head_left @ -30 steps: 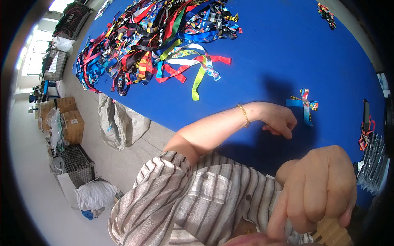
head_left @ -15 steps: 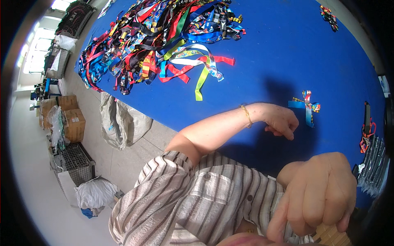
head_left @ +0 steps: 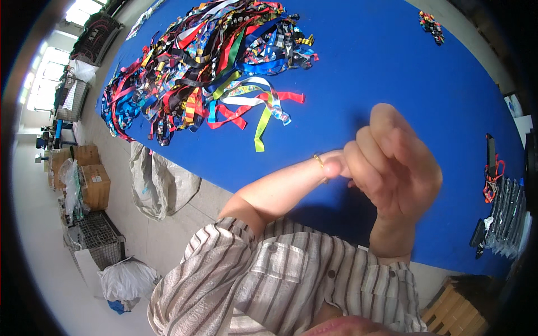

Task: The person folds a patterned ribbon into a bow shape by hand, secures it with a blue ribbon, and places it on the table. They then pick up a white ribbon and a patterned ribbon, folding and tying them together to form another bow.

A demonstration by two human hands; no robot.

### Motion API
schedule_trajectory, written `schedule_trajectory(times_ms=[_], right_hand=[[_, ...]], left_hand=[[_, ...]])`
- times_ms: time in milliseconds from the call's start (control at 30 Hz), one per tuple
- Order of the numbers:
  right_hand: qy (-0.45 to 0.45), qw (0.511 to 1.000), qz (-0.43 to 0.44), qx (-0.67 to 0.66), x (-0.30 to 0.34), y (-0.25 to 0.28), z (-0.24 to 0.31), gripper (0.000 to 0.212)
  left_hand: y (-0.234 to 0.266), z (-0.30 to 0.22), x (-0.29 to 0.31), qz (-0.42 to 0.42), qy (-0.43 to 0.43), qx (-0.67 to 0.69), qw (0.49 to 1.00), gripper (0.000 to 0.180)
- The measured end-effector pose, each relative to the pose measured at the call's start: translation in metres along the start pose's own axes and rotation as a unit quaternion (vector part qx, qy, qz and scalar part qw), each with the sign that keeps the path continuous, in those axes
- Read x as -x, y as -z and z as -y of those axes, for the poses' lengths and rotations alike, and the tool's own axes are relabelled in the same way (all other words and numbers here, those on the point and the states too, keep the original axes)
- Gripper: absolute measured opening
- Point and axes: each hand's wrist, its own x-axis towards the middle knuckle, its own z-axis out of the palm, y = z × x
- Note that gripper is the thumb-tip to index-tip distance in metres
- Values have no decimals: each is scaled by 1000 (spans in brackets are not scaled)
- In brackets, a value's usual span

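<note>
My right hand (head_left: 395, 162) is raised close to the camera over the blue table (head_left: 336, 101), its fingers curled in; whatever they may hold is hidden. Behind it lies my left hand (head_left: 338, 156), with a gold bracelet (head_left: 319, 160) at the wrist; its fingers are mostly covered by the right hand. Up and to the left spreads a large heap of colourful printed ribbon straps (head_left: 196, 78). From its near edge trail loose ends, among them a yellow-green ribbon (head_left: 261, 133) and a red one (head_left: 292, 97).
Along the table's right side lie a black-handled tool (head_left: 491, 152), red-orange scissors (head_left: 493, 185) and plastic-wrapped black items (head_left: 507, 218). A small colourful bundle (head_left: 431, 28) sits far right. Left on the floor stand a pale sack (head_left: 165, 182), cardboard boxes (head_left: 95, 185) and a wire crate (head_left: 103, 235).
My right hand has risen from the lower right up and leftward, now in front of my left hand. The small ribbon bundle seen beside the left hand is now out of sight. The view has shifted slightly.
</note>
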Motion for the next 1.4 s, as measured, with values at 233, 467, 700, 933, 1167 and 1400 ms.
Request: schedule_trajectory(times_ms=[233,467,700,933,1167,1400], right_hand=[[22,999,-35,-15,-5,13,-7,23],[-63,968,204,-131,15,-7,12,17],[-125,933,296,-160,23,-26,15,14],[-111,939,279,-169,25,-30,16,14],[-111,933,290,-185,28,-26,11,14],[-104,893,385,-206,22,-14,1,13]], left_hand=[[-14,7,-81,227,1,-221,948,25],[-26,12,-140,384,12,-408,828,26],[-22,6,-129,337,40,-414,844,27],[-25,8,-132,350,25,-421,836,27],[-26,3,-131,346,33,-428,834,26],[-23,6,-130,342,34,-430,834,26]])
